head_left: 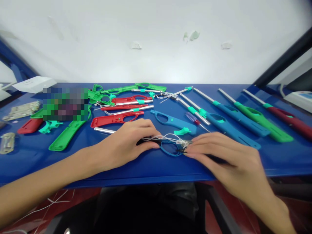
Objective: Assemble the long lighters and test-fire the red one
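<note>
A blue lighter casing [170,153] with an oval trigger loop is held low over the front of the table. White wires [168,138] loop across its top. My left hand [133,141] is closed around the casing's narrow end, and a metal tube [104,130] shows beyond that hand. At the other end, my right hand [226,156] pinches the casing where the wires bunch together; its fingertips partly cover small dark parts. Just behind my hands lie another blue casing half [174,122], a turquoise trigger piece [182,131] and a screwdriver [192,118].
Closed lighters in blue [243,117], green [264,122] and dark red [290,118] lie at the right. Red casing halves [104,121] and green ones [67,135] spread leftward. Metal tubes [192,109] lie behind. A white wall [156,58] backs the blue table [151,174].
</note>
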`<state>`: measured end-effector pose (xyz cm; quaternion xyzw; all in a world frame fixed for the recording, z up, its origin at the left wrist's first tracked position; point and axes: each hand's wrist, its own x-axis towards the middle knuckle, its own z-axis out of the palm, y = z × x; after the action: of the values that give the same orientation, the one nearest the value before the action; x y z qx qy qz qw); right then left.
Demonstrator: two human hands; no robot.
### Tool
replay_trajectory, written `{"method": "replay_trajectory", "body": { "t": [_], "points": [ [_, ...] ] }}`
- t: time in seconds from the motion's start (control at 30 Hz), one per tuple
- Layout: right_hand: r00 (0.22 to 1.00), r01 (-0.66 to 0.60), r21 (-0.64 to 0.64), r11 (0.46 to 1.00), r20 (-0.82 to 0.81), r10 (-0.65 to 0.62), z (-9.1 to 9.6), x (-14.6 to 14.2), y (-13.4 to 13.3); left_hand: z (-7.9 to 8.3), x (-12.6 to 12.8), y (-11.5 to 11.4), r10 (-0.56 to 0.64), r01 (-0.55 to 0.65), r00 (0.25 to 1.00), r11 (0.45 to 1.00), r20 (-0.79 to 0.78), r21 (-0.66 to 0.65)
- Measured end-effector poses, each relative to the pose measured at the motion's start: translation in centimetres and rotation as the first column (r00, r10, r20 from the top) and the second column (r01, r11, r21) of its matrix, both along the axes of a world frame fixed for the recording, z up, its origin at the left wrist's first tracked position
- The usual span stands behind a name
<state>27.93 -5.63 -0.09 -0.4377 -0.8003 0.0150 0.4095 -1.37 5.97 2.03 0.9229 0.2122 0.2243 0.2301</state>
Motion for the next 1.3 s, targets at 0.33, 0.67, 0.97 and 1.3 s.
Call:
{"method": "replay_trajectory", "body": {
  "t": [0.33,0.67,0.97,1.3],
  "points": [
    [0.998,0.062,-0.092,0.994,-0.017,-0.064,0.1,1.1,-0.6,-0.2,-0.1,0.2,0.003,-0.003,1.000,1.000,0.005,0.024],
    [0.977,0.177,-0.104,0.979,0.139,-0.162,-0.1,3.0,-0.7,-0.5,-0.2,0.3,0.004,-0.005,1.000,0.998,0.016,0.060],
    [0.981,0.119,-0.035,0.992,0.157,-0.112,0.4,4.0,0.2,-0.6,-0.3,0.1,0.014,-0.016,1.000,0.998,0.023,0.068],
    [0.985,0.117,-0.093,0.989,0.138,-0.103,1.1,3.9,0.0,-0.7,-0.3,0.1,0.017,-0.018,1.000,0.998,0.021,0.061]
  ]
}}
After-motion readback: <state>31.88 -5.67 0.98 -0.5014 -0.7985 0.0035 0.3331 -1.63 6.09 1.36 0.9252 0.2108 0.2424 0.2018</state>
